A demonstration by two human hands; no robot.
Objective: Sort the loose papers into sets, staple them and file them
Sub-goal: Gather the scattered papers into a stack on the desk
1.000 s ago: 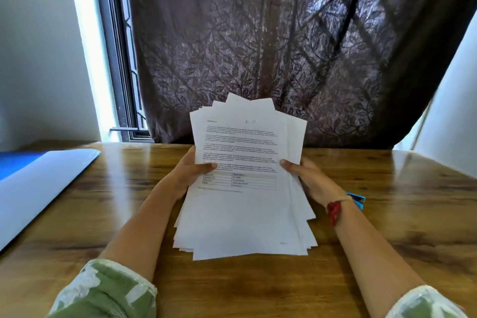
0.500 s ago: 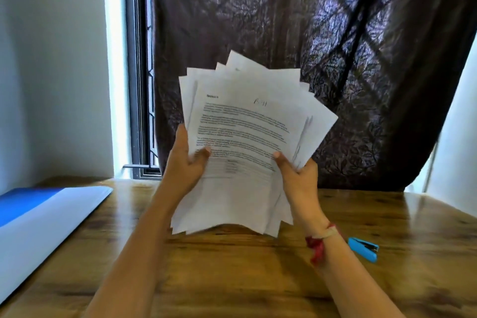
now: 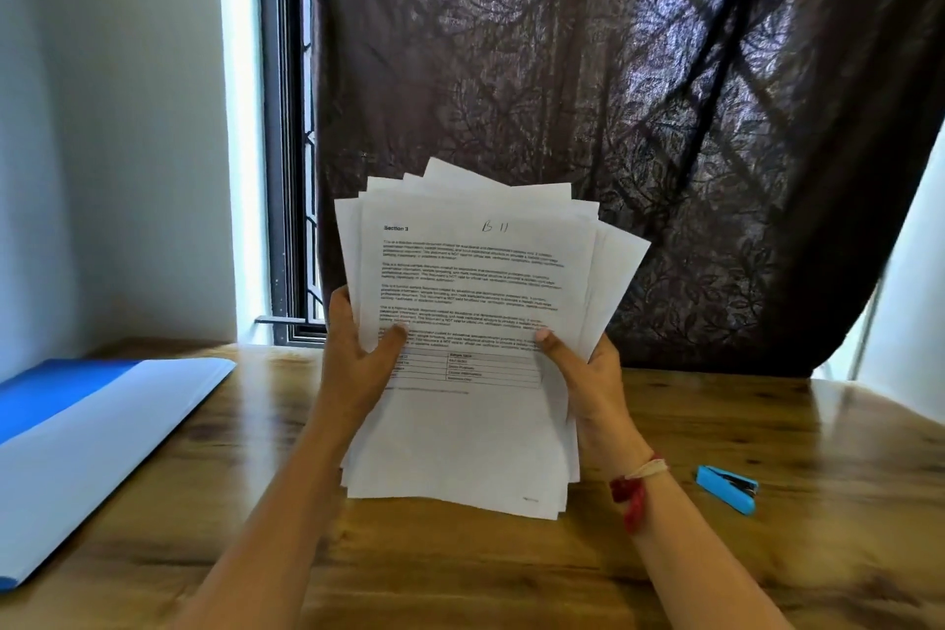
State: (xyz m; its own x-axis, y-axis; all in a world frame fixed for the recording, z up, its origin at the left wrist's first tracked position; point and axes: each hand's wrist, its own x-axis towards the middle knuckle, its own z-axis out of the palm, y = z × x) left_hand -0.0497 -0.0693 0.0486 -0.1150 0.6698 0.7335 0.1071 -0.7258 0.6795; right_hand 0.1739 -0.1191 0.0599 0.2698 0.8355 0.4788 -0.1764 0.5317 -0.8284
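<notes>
I judge the job barely begun: all the loose papers [image 3: 470, 430] are in one uneven stack, which I hold tilted up over the surface [image 3: 460, 573]. I cannot tell whether its lower edge touches the wood. My left hand [image 3: 358, 368] grips the stack's left edge and my right hand [image 3: 590, 373] the right edge, fingers [image 3: 338, 310] wrapped behind and thumbs pressed on the top sheet, headed "Section 3". No set is sorted, stapled or filed yet. Counting: one stack, several fanned corners showing, the sheets too many to number; one blue stapler [image 3: 726, 489] lying to my right; one blue-and-white folder [image 3: 102, 430] lying to my left
</notes>
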